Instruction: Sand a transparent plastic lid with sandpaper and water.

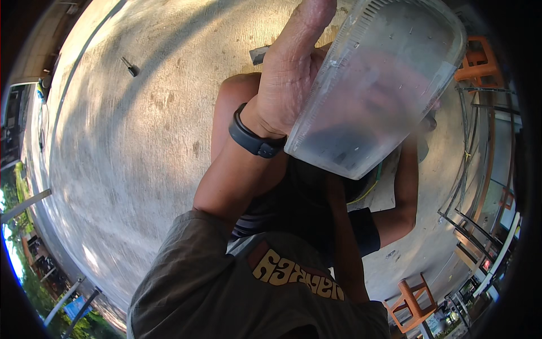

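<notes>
At your far left, past the bent rim of the view, green foliage (20,212) shows beside some pale posts, with a blue panel (76,305) lower down. Moving right, you have a broad concrete floor (135,152) streaked with sunlight and curved shadow, and on it, toward the top, lies a small tool-like piece (130,66) with a dark end, well apart from you. Next comes your grey shirt (271,308) with its pale lettering, and from its left sleeve your forearm rises, a black band (257,135) around the wrist. A bare knee (234,90) shows just behind that forearm, and a flat grey piece (258,55) lies on the floor beyond it. Your left hand (299,79) is gripping a clear plastic container (375,93), thumb up along its left side, fingers blurred through the cloudy wall; the container is tilted, held up in front of you at upper centre right. Your right forearm (343,237) runs up and disappears behind it, so you cannot tell what that hidden hand grips, if anything. Just right of it is a bent bare limb (403,195) with a dark cuff (363,230). At far right, one orange stool (480,62) stands high, another orange stool (415,302) low, with a dark metal frame (464,164) between them.
</notes>
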`<action>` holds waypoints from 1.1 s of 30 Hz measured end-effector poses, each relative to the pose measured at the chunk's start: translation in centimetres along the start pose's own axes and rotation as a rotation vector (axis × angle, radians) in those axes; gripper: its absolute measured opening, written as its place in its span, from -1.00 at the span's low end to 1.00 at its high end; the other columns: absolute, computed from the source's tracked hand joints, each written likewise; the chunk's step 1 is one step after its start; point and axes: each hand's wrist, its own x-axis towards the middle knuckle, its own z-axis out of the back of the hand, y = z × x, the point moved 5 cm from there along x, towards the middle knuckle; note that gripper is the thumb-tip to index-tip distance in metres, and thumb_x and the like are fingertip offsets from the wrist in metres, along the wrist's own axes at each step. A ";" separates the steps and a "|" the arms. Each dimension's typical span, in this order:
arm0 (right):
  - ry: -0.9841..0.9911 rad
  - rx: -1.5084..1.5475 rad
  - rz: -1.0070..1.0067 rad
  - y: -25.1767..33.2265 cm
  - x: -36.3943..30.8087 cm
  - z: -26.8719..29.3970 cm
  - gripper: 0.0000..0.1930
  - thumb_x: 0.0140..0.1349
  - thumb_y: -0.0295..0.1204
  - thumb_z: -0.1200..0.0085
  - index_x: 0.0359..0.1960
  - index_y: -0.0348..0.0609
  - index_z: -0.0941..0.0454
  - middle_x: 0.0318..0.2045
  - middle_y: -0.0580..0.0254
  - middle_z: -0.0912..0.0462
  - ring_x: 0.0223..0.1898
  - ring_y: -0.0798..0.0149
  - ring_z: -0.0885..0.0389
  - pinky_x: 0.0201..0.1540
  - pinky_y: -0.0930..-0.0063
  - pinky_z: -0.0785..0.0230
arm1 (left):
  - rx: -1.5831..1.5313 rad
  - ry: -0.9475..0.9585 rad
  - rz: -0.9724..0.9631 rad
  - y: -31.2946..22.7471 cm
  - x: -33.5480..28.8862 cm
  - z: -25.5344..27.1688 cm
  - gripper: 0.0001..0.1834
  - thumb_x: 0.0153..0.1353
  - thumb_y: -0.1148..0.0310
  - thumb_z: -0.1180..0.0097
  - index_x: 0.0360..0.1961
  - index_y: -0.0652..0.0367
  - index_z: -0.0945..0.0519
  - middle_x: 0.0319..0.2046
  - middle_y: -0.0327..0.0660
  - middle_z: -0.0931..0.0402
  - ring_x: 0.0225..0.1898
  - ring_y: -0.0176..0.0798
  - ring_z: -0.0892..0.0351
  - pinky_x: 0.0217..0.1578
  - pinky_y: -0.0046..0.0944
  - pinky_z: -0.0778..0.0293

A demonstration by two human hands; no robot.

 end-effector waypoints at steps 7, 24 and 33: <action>0.202 -0.074 -0.092 1.1 0.4 1.3 -0.78 0.31 -0.35 -0.01 -0.30 -0.17 -0.69 -0.27 -0.13 -0.69 -0.19 -0.14 -0.70 -0.14 -0.01 -0.59 | -0.422 0.173 0.216 1.1 0.6 -0.3 -0.27 0.40 0.50 -0.13 0.49 0.35 -0.06 0.16 0.32 -0.47 0.01 -0.02 -0.68 -0.07 -0.10 -0.70; 0.161 -0.129 0.047 0.2 -0.4 -0.2 -0.78 0.39 -0.33 0.06 -0.12 -0.12 -0.60 -0.17 0.02 -0.67 -0.09 -0.03 -0.67 -0.04 0.09 -0.54 | -0.884 0.184 0.706 2.6 0.6 -1.8 -0.08 0.50 -0.29 0.57 0.12 0.42 -0.53 -0.18 0.16 -0.66 -0.30 -0.13 -0.63 -0.37 -0.28 -0.53; 0.088 -0.130 0.038 -0.6 -0.9 -1.6 -0.83 0.36 -0.36 0.03 -0.18 -0.10 -0.60 -0.21 0.05 -0.66 -0.13 0.00 -0.68 -0.06 0.07 -0.54 | -1.284 0.323 0.701 2.1 0.4 -3.6 0.05 0.34 -0.49 0.36 0.30 0.40 -0.38 0.03 0.24 -0.58 -0.03 0.07 -0.67 -0.08 0.02 -0.66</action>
